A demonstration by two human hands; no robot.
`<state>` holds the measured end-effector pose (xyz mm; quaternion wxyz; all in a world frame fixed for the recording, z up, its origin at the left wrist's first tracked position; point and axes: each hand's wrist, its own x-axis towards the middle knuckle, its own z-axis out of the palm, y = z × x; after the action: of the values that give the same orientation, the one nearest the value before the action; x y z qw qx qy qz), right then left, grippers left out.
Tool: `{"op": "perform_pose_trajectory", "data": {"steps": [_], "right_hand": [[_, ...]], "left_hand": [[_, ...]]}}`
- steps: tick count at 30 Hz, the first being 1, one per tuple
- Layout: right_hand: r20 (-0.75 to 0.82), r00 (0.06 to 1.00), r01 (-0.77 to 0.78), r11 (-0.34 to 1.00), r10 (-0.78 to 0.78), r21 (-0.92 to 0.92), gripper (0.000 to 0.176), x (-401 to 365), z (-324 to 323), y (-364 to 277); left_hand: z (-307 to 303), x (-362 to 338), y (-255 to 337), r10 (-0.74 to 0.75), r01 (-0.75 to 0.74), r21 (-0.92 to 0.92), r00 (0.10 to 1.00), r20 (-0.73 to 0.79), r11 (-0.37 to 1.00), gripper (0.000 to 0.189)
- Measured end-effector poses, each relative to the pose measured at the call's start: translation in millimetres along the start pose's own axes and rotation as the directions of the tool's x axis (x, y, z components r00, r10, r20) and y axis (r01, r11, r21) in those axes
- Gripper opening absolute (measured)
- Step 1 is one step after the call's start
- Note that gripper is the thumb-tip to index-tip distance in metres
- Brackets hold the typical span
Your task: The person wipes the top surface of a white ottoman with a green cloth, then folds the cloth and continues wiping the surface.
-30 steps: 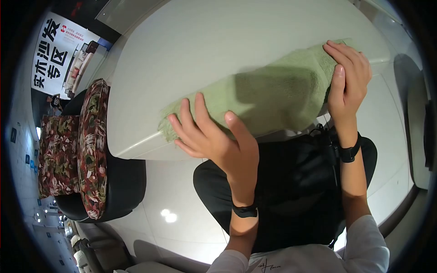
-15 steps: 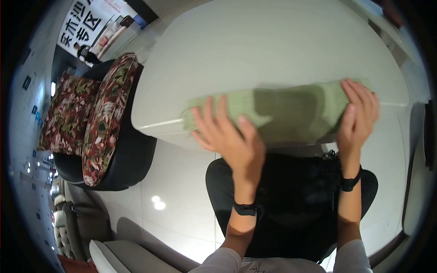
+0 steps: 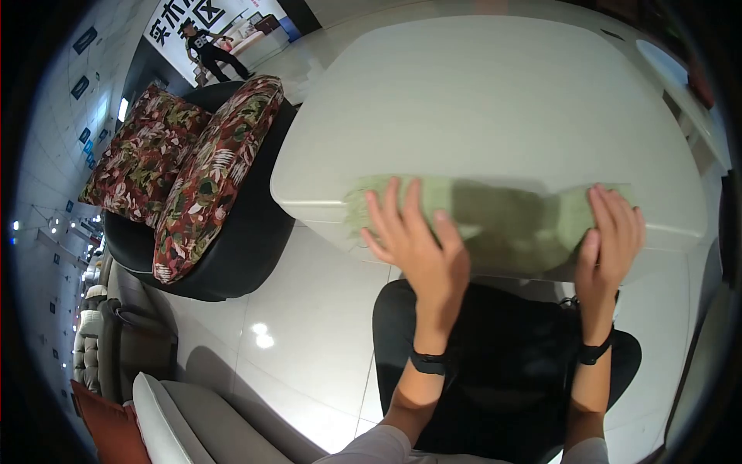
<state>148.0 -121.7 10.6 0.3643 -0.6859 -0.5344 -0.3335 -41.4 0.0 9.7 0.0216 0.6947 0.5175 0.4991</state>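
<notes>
A light green cloth (image 3: 506,220) lies as a long strip along the near edge of a pale table (image 3: 495,100), its near side hanging over the edge. My left hand (image 3: 421,243) lies on the cloth's left part with the fingers spread. On the cloth's right end rests my right hand (image 3: 610,243), its fingers side by side and the thumb apart from them. A shadow falls across the middle of the cloth, between the hands. Both wrists wear black bands.
A black armchair (image 3: 267,224) with flower-patterned cushions (image 3: 216,170) stands left of the table. Farther back is a person in black (image 3: 209,52) near a sign. A grey sofa (image 3: 209,417) with a rust cushion (image 3: 112,425) is at lower left.
The view has shifted, so the table, armchair and cloth appear in different places. Both hands remain on the cloth, which still lies along the near table edge.
</notes>
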Motion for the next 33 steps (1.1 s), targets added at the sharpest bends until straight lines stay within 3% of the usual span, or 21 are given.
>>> {"op": "perform_pose_trajectory", "data": {"steps": [4, 7, 10, 15, 19, 23, 29, 33], "right_hand": [[-0.086, 0.993, -0.084, 0.993, 0.077, -0.078, 0.037, 2.0, -6.2, 32.3], [-0.078, 0.995, -0.070, 0.995, 0.065, -0.065, 0.037, 3.1, -10.1, 37.4], [-0.034, 0.999, -0.027, 0.999, 0.026, -0.021, 0.037, 1.6, -3.5, 11.2], [0.062, 0.998, -0.013, 0.996, 0.007, 0.093, 0.038, 5.5, -5.3, -17.3], [-0.109, 0.991, -0.088, 0.995, 0.082, -0.052, 0.033, 3.3, -4.9, 28.3], [-0.191, 0.971, -0.161, 0.985, 0.145, -0.067, 0.033, 6.8, -16.1, 61.1], [-0.059, 0.998, 0.007, 0.999, -0.010, -0.051, 0.035, 4.3, -3.2, 14.3], [0.058, 0.998, 0.011, 0.996, -0.016, 0.088, 0.038, 7.3, -9.4, -10.3]], "left_hand": [[5.4, -18.7, 27.5, 0.147, -0.141, -0.065, 0.983, 0.112, 0.988, 0.044], [1.7, -15.7, 30.1, 0.117, -0.117, -0.009, 0.984, 0.131, 0.993, 0.042], [1.1, -2.3, 3.7, -0.008, 0.008, 0.026, 1.000, 0.006, 1.000, 0.041], [-5.0, 4.8, -7.9, -0.018, 0.016, -0.028, 0.997, -0.069, 0.999, 0.042], [8.9, -12.3, 16.6, 0.088, -0.088, 0.008, 0.995, 0.037, 0.996, 0.044], [9.3, -27.0, 41.5, 0.207, -0.199, -0.066, 0.970, 0.130, 0.978, 0.048], [-3.7, 2.0, -3.2, 0.062, -0.062, 0.005, 0.998, -0.012, 0.998, 0.043], [-5.8, 15.8, -31.4, 0.101, -0.112, -0.095, 0.989, -0.110, 0.989, 0.041]]}}
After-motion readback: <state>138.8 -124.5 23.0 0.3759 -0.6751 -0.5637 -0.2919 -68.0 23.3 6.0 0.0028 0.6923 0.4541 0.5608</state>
